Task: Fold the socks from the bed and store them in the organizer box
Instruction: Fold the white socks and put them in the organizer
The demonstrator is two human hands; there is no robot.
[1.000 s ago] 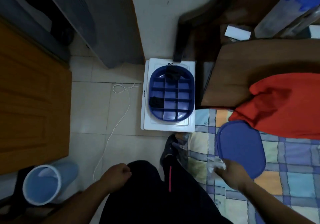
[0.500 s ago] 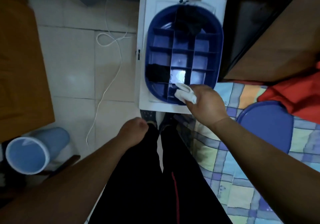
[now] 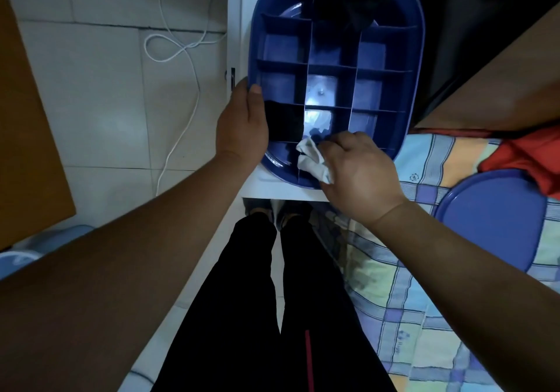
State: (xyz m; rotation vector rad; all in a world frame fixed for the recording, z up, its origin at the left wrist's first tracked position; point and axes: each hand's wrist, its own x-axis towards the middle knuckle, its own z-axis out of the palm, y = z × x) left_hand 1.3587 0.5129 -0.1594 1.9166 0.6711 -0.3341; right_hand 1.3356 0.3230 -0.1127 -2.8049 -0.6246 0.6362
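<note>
1. Two hands were at the blue plastic organizer box point(image 3: 416, 58) with its little walls. Half a second before, only my right hand was there.
2. My left hand point(image 3: 242, 125) had come up from my leg and held the box's left rim, thumb on top.
3. My right hand point(image 3: 360, 170) pinched the small folded white sock point(image 3: 312, 161) over the near middle slot.
4. A black sock point(image 3: 285, 119) sat in the slot beside my left hand.
5. I think the box was now steady, so the white sock could be pushed in.
</note>
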